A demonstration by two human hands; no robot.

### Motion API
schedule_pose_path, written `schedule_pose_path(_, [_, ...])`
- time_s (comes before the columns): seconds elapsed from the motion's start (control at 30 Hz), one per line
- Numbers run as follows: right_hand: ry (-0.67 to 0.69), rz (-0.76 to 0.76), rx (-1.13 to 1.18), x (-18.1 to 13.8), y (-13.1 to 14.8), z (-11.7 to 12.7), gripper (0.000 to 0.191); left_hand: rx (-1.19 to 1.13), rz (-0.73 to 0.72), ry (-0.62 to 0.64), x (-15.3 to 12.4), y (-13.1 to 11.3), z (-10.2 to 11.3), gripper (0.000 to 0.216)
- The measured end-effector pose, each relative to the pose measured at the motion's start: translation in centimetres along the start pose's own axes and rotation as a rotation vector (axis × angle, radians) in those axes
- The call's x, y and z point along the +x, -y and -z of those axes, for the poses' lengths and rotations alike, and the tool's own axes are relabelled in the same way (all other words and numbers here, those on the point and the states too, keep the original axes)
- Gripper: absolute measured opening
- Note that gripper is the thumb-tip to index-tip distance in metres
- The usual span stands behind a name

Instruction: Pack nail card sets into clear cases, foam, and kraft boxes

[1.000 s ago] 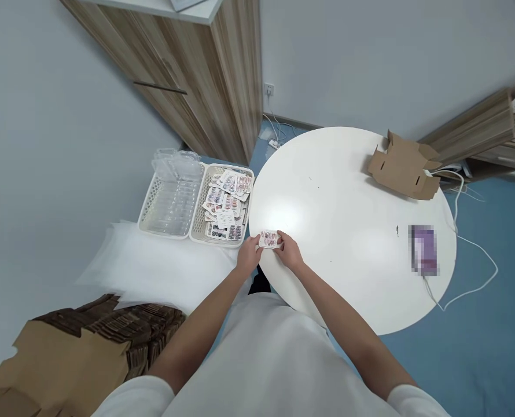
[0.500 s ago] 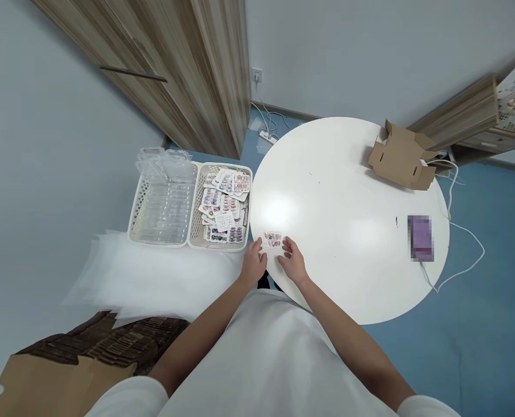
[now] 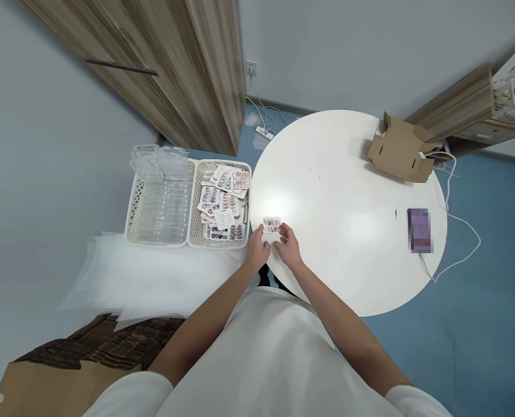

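A small card of press-on nails (image 3: 271,225) lies at the near left edge of the round white table (image 3: 348,197). My left hand (image 3: 258,248) and my right hand (image 3: 287,244) sit side by side just below the card, fingertips touching or nearly touching its lower edge. The fingers of both hands are curled together at the card. Whether they pinch it or only rest on it is too small to make out.
Left of the table stand two white baskets: one (image 3: 159,202) with clear plastic cases, one (image 3: 223,202) with several nail cards. White foam sheets (image 3: 144,278) and flat cardboard (image 3: 66,359) lie nearer me. A folded cardboard box (image 3: 403,152) and a phone on a cable (image 3: 419,229) are on the table.
One second ago both hands held the card up between them. Half a second ago it lay on the table with the hands apart from it. Now both hands have closed in on its lower edge.
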State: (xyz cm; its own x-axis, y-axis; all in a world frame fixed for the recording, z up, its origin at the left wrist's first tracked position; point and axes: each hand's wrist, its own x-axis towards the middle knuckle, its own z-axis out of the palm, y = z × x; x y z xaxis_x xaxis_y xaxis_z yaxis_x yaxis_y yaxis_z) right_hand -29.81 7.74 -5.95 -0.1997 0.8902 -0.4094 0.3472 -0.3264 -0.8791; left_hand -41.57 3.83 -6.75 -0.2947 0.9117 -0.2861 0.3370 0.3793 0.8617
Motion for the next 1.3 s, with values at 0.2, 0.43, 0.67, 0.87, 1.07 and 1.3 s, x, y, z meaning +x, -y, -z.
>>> schedule_pose_path(0.2, [0.003, 0.008, -0.004, 0.0, -0.2, 0.0, 0.065, 0.018, -0.012, 0.006, -0.1, 0.1, 0.0, 0.059])
schedule_pose_path(0.43, [-0.016, 0.018, 0.015, -0.3, 0.3, 0.6, 0.061, 0.021, -0.032, -0.046, -0.5, -0.1, 0.2, 0.058])
schedule_pose_path(0.67, [-0.016, 0.041, 0.006, -3.6, -0.2, 3.5, 0.048, 0.008, -0.025, -0.121, -4.3, -0.6, -0.1, 0.053])
schedule_pose_path(0.87, [0.133, 0.063, 0.051, -6.3, -1.7, 5.5, 0.039, 0.082, -0.009, -0.212, -9.8, -0.3, 0.4, 0.044])
schedule_pose_path(1.07, [0.362, 0.066, 0.094, -6.0, -0.6, 3.2, 0.029, 0.133, 0.112, -0.333, -14.4, 0.7, 2.4, 0.037])
schedule_pose_path(1.3, [0.575, 0.125, 0.047, -4.6, 3.5, -1.9, 0.026, 0.075, 0.151, -0.49, -15.0, 1.4, 7.0, 0.032])
